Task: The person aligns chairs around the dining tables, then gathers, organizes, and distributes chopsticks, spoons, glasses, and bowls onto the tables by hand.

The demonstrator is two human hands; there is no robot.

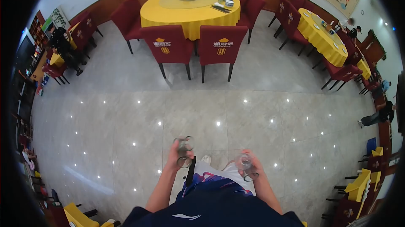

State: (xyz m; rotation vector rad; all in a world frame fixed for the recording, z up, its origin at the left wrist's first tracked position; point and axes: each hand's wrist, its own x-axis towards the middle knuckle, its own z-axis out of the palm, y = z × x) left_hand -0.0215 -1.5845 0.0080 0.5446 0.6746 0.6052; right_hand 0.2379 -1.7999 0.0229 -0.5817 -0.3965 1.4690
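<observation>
My left hand (173,158) is closed around clear drinking glasses (184,147), held in front of my body at the lower middle of the head view. To the right, my right hand (255,167) also grips clear drinking glasses (244,161). Two round rims seem to show in each hand, but blur and transparency hide the exact number. Both hands are well apart, above the tiled floor (202,113).
Ahead stands a round table (177,18) with a yellow cloth, bowls (229,3) and red chairs (167,45) around it. Another yellow table (314,29) is at the right. People stand at the left (63,43) and right (382,113).
</observation>
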